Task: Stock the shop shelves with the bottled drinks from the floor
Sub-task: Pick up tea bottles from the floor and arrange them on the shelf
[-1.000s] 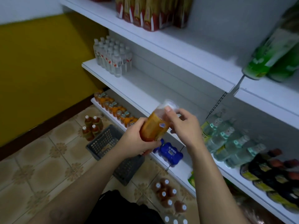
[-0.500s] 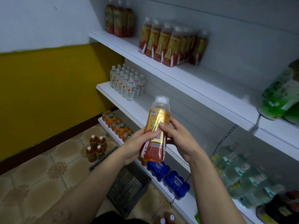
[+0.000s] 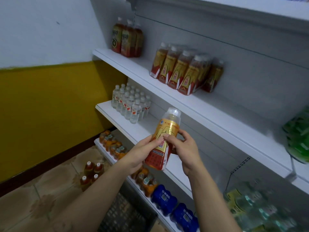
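A gold-and-red drink bottle [image 3: 164, 139] with a clear cap stands nearly upright in the air in front of the middle shelf [image 3: 133, 129]. My left hand [image 3: 142, 151] grips its lower left side and my right hand [image 3: 182, 148] holds it from the right, thumb across the label. A row of matching gold-and-red bottles [image 3: 185, 72] stands on the upper shelf [image 3: 133, 64], above and to the right of the held bottle. Several brown bottles [image 3: 91, 173] stand on the tiled floor at lower left.
Dark red bottles [image 3: 127, 41] stand at the upper shelf's left end. Small water bottles [image 3: 130, 104] fill the middle shelf's left. The lowest shelf holds orange bottles [image 3: 113, 144] and blue packs [image 3: 173, 206]. A dark plastic basket [image 3: 127, 215] sits on the floor below. Green bottles [image 3: 299, 139] lie at right.
Both hands have turned the bottle upright and raised it. My view has tilted upward, bringing the upper shelf with the matching bottles into sight.
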{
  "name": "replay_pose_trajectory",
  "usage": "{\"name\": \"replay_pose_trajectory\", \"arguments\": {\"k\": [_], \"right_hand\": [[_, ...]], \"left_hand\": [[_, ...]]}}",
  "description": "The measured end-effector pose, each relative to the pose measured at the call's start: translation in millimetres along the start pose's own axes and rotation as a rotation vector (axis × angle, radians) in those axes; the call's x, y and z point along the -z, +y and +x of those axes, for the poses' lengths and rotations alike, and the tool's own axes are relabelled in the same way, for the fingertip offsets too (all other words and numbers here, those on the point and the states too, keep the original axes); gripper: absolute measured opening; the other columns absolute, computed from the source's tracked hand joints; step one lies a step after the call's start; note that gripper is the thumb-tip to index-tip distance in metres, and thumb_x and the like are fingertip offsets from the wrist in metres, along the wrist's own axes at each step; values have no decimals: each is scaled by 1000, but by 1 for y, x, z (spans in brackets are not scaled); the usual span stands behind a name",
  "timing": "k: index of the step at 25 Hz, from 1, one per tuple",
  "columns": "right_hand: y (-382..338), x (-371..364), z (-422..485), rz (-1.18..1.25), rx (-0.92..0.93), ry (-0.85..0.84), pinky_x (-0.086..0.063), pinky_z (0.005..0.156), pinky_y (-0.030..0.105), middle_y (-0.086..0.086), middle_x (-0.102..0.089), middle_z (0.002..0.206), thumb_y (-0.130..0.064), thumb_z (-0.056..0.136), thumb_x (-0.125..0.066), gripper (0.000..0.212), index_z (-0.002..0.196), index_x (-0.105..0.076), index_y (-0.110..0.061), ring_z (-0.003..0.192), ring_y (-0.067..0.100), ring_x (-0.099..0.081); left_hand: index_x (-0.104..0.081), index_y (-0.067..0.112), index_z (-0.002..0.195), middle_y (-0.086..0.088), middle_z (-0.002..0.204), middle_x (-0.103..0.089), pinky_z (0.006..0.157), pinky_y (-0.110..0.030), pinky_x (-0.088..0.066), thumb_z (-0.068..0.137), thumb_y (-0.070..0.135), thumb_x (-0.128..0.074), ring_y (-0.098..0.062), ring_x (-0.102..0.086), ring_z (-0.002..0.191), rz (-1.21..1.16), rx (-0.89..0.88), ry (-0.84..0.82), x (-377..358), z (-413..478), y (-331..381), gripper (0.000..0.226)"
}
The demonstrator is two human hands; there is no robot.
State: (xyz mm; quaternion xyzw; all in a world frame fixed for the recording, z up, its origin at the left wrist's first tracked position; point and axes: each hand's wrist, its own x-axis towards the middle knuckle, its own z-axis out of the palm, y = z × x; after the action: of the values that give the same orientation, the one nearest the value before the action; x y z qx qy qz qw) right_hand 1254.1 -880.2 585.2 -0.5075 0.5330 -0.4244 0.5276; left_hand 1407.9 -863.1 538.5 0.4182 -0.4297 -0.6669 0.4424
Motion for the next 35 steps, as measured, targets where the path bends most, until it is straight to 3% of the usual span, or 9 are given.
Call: {"name": "replay_pose_trajectory", "arguments": {"k": [7, 11, 14, 16, 22, 25, 28, 32, 35], "right_hand": [[-25, 18, 43, 20, 36, 142, -55, 57, 18, 4, -76, 94, -16, 81, -78, 53, 127, -53, -21, 77, 15, -75], [-44, 37, 76, -38, 61, 129, -59, 65, 26, 3, -75, 97, -16, 80, -79, 48, 121, -54, -22, 81, 14, -75], [-69, 63, 109, -165, 94, 60, -62, 78, 38, 1, -74, 104, -21, 79, -79, 42, 117, -59, -22, 87, 14, -74], [-87, 86, 131, -239, 85, -21, -62, 75, 40, -3, -74, 102, -25, 78, -80, 43, 115, -60, -26, 86, 14, -74], [-120, 156, 207, -227, 144, -34, -60, 58, 37, -1, -75, 92, -10, 73, -84, 41, 106, -62, -24, 75, 13, -74], [-119, 185, 253, -352, 205, 91, -62, 72, 43, -5, -74, 89, -13, 63, -89, 43, 92, -64, -31, 80, 15, -73], [-112, 202, 295, -418, 234, 180, -58, 81, 39, -12, -68, 86, -15, 55, -93, 49, 84, -59, -35, 88, 15, -68], [-107, 211, 344, -421, 243, 283, -50, 75, 30, -2, -69, 100, -23, 59, -92, 60, 112, -64, -21, 94, 20, -67], [-111, 204, 371, -469, 242, 261, -44, 72, 27, 5, -71, 108, -23, 65, -89, 56, 116, -67, -18, 100, 23, -67]], "left_hand": [[-42, 48, 137, 10, 121, -64, 84, -43, -59, 72, 48, -81, -17, -64, 110, 313, -58, -123, 7, 53, 31, 76], [-42, 45, 131, 19, 113, -64, 81, -20, -52, 68, 38, -85, 2, -62, 103, 475, -188, -8, -18, 90, 53, 77], [-47, 41, 127, 19, 107, -66, 76, -15, -50, 66, 25, -88, 8, -62, 95, 475, -277, 62, -34, 127, 74, 76], [-45, 42, 128, 20, 108, -66, 76, -11, -51, 66, 23, -88, 8, -62, 98, 491, -331, 76, -48, 153, 84, 78], [-44, 40, 135, 19, 111, -67, 83, -25, -57, 67, 20, -87, 3, -64, 101, 468, -431, 134, -101, 248, 109, 83], [-45, 34, 138, 19, 111, -65, 86, -28, -57, 71, 12, -82, -4, -63, 107, 480, -428, 167, -120, 296, 116, 79], [-40, 30, 143, 18, 120, -56, 97, -28, -50, 76, 20, -78, -9, -54, 118, 584, -409, 204, -129, 329, 120, 77], [-36, 31, 145, 23, 119, -50, 97, -17, -42, 78, 22, -79, -3, -48, 119, 593, -399, 234, -131, 366, 114, 80], [-34, 49, 137, 26, 123, -51, 106, -26, -43, 79, 24, -78, -7, -48, 126, 537, -430, 285, -135, 386, 105, 77]]}}
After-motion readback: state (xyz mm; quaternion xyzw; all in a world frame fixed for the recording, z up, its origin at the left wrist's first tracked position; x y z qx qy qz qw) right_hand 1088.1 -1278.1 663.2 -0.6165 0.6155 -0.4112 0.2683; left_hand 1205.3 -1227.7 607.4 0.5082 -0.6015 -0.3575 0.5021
